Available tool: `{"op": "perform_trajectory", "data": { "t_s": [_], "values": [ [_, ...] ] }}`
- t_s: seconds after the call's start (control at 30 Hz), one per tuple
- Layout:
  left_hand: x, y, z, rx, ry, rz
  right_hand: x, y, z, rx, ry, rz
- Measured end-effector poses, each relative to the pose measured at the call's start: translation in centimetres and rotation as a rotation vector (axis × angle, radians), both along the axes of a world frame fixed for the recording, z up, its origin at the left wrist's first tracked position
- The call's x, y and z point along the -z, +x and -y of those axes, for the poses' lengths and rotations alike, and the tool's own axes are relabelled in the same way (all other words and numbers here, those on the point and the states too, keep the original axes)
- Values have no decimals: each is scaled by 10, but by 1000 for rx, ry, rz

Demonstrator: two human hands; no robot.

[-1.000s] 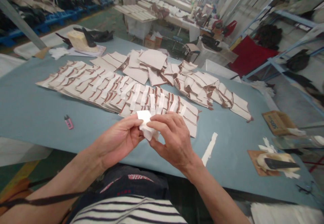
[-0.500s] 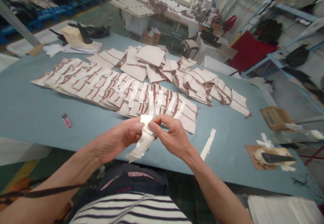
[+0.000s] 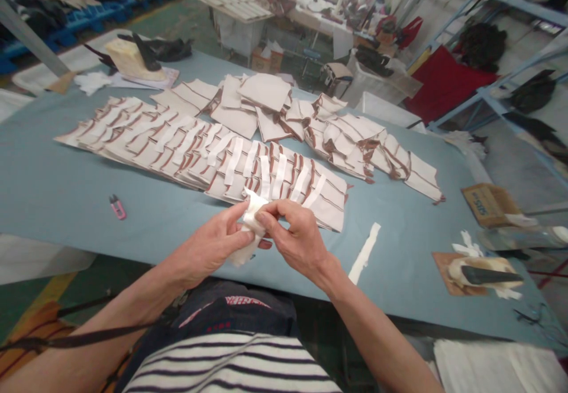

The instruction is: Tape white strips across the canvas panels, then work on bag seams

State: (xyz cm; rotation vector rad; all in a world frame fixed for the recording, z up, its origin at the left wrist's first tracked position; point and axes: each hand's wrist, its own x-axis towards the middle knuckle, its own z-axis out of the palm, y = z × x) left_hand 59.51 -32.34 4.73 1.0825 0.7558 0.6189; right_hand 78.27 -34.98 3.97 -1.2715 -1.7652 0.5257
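Note:
My left hand and my right hand meet over the near edge of the blue table. Both pinch a crumpled white strip between thumb and fingers; its lower end hangs below my left palm. Just beyond my hands lies a long overlapped row of cream fabric pieces with brown edging, many with a white strip stuck across them. A loose white strip lies on the table to the right of my right hand.
A pink thread snipper lies left on the table. A looser heap of cream pieces spreads to the back right. A cardboard box and a tape roll on a brown card sit at the right. A yellowish block stands far left.
The white strip hung long between my hands half a second ago; now it is bunched up tighter at my fingertips. My hands have stayed over the table's near edge.

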Motion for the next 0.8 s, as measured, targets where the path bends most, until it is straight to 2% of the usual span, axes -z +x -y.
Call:
{"op": "perform_trajectory", "data": {
  "t_s": [0.23,0.47,0.67,0.8],
  "values": [
    [20,-10,10,134,-175,14,-24,21,-17,-35,-271,-433],
    [24,-10,6,298,-76,13,-35,35,-30,-109,-437,-487],
    [28,4,-3,259,-110,10,-36,31,-31,-190,-480,-459],
    [30,19,-9,152,46,-108,-36,30,-34,-190,-489,-436]
  ]
}}
